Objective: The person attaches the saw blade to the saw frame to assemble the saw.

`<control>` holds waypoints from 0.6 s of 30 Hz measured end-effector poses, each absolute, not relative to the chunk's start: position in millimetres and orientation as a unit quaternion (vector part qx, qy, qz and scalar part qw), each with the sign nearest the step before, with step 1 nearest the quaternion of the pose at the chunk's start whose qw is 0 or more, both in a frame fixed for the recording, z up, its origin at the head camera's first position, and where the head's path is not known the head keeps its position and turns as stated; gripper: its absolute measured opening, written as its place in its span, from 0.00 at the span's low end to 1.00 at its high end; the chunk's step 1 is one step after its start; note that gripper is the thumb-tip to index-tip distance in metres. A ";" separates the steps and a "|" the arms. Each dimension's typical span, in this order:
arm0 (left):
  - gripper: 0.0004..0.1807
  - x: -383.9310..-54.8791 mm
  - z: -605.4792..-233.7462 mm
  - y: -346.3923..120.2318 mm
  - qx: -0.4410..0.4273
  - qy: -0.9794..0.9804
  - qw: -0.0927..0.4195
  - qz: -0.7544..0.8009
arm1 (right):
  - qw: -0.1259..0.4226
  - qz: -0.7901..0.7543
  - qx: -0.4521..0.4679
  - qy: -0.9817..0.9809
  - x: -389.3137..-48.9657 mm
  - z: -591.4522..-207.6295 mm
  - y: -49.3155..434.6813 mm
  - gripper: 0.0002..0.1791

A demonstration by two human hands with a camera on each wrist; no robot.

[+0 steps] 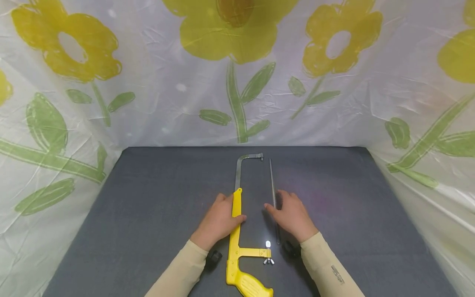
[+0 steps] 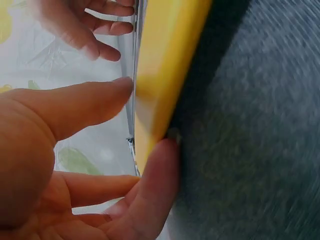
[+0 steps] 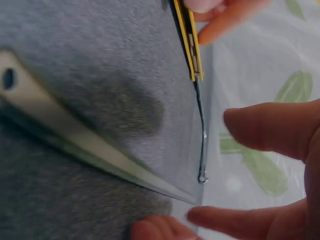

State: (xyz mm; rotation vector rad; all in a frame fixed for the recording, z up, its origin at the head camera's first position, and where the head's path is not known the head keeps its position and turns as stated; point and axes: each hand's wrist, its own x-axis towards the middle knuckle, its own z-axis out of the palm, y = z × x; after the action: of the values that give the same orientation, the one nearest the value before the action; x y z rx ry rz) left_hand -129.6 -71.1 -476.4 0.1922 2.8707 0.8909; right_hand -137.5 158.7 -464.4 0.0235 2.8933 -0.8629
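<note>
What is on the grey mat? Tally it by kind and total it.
Yellow hacksaw frame: 1
Loose hacksaw blade: 1
Wing nut: 1
Small white piece: 1
Hands, left hand and right hand: 2
Total: 6

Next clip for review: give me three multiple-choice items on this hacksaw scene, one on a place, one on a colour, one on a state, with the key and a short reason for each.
1. Where does the loose saw blade lie?
A. Right of the hacksaw frame
B. Left of the frame
C. Across the grip

2. What colour is the hacksaw frame at its grip?
A. Red
B. Yellow
C. Black

3. What is the left hand doing?
A. Hanging off the table
B. Holding the blade
C. Resting on the frame's yellow bar

Key: 1 A, the blade lies on the grey table apart from the frame, beside the right hand. 2 B, bar and grip are yellow. 3 C, thumb and fingers lie either side of the bar in the head view.
</note>
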 end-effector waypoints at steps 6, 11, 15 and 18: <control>0.44 -128.9 -477.5 -65.8 0.035 0.955 0.076 0.285 | 0.062 -0.260 0.039 0.963 -146.3 -465.7 156.5 0.24; 0.43 -129.7 -476.0 -65.0 0.032 0.954 0.077 0.289 | 0.068 -0.234 0.056 0.968 -148.7 -465.6 156.1 0.26; 0.43 -130.0 -475.5 -65.0 0.033 0.954 0.076 0.289 | 0.071 -0.214 0.050 0.973 -148.5 -466.4 156.7 0.28; 0.42 -129.6 -476.1 -65.0 0.035 0.952 0.079 0.293 | 0.065 -0.206 0.048 0.975 -147.7 -468.3 157.9 0.28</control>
State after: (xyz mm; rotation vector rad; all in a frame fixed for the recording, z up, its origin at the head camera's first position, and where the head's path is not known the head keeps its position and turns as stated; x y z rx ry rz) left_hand -129.6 -65.0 -476.1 0.1045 2.8502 0.8758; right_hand -147.7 157.9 -468.3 0.1461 2.9432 -0.6210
